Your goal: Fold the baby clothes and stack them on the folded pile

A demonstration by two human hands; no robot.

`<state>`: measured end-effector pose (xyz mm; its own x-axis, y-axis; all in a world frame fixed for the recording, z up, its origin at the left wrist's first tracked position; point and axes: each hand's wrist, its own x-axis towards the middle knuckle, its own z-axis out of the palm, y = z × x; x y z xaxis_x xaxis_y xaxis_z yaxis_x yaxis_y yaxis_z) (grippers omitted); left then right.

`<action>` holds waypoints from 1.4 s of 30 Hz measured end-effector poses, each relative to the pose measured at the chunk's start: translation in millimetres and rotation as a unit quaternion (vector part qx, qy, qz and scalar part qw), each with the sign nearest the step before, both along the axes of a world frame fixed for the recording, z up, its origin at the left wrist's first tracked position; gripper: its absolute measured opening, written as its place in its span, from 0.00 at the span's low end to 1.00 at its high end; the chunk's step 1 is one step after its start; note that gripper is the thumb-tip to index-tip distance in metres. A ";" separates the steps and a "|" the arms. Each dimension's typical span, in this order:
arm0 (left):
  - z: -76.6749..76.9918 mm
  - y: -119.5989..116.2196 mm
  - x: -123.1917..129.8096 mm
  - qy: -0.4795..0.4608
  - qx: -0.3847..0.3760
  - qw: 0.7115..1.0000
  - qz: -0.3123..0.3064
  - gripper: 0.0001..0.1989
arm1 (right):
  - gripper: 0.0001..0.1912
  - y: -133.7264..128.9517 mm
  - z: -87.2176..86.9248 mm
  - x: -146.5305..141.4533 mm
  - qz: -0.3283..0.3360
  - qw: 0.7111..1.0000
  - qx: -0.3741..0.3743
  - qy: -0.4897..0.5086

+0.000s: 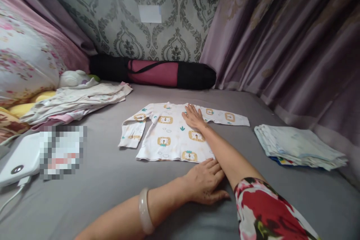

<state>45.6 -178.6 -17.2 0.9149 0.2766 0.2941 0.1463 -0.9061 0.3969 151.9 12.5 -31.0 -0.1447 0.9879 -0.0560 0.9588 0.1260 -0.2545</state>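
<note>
A small white long-sleeved shirt (173,131) with yellow lion prints lies spread on the grey sheet. Its right-hand sleeve stretches straight out, while the left-hand one bends downward. My right hand (194,117) rests flat on the shirt near the collar and shoulder, fingers spread. Close to the lower right corner of the hem lies my left hand (206,180), palm down with its fingers stretched out and fingertips at the fabric. My right forearm crosses just beyond those fingertips and hides part of the shirt's right side. A pale bangle (145,212) circles my left wrist.
A folded stack of pale cloths (299,146) sits at the right. Loose clothes (84,99), a white power bank (24,157) with a cable and a blurred item lie at the left. A black and pink long bag (153,73) lies along the wall.
</note>
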 end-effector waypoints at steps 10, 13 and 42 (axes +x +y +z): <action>8.0 0.3 -4.6 -0.038 -0.052 0.985 -0.157 0.18 | 0.33 -82.5 7.5 11.0 0.117 0.993 -0.001 -0.018; 10.1 -1.6 -4.3 -0.045 -0.080 0.981 -0.173 0.15 | 0.33 -113.9 10.4 16.1 0.150 0.988 0.005 -0.023; 35.8 137.7 -257.1 0.063 -0.217 0.706 0.671 0.17 | 0.28 -178.2 80.4 -30.5 0.361 0.915 -0.088 0.157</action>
<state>-211.4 -40.9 18.6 -0.2450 0.9587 -0.1447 0.8166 0.2845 0.5022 121.4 -165.7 49.4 -0.7918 0.6089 -0.0493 0.5187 0.6275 -0.5806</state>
